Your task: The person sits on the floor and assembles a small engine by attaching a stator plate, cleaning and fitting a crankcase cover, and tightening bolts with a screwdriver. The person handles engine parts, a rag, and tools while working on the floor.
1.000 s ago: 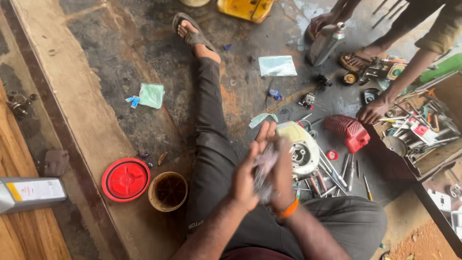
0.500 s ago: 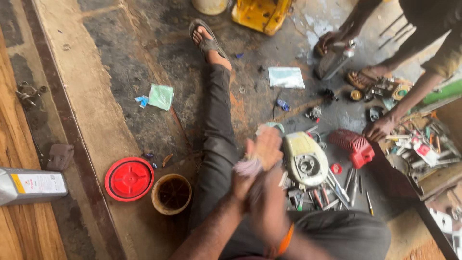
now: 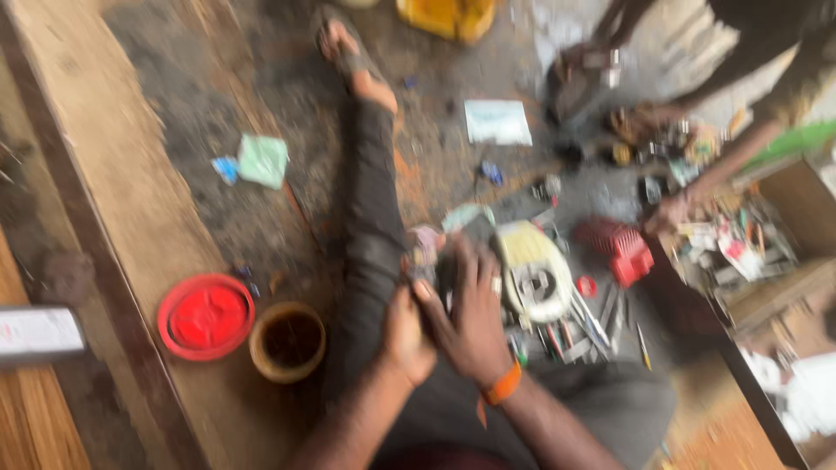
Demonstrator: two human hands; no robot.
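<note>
The view is blurred. My left hand (image 3: 405, 335) and my right hand (image 3: 470, 318), which wears an orange wristband, are pressed together over my left knee. Both close around a crumpled pale rag (image 3: 427, 244) and something dark under it that I cannot make out. My left leg (image 3: 370, 200) in dark trousers stretches away to a sandalled foot (image 3: 348, 52). Just right of my hands lies a pale yellow machine housing (image 3: 531, 270) on the floor.
A red lid (image 3: 206, 316) and a brown pot (image 3: 287, 341) sit to the left of my leg. Several tools (image 3: 583, 326) and a red part (image 3: 623, 248) lie to the right. Another person's hand (image 3: 670, 213) reaches into a cluttered box. A yellow container (image 3: 448, 17) stands far off.
My hands have dropped from in front of me down onto my knee, still clasped on the rag. The camera has swung and the picture has blurred.
</note>
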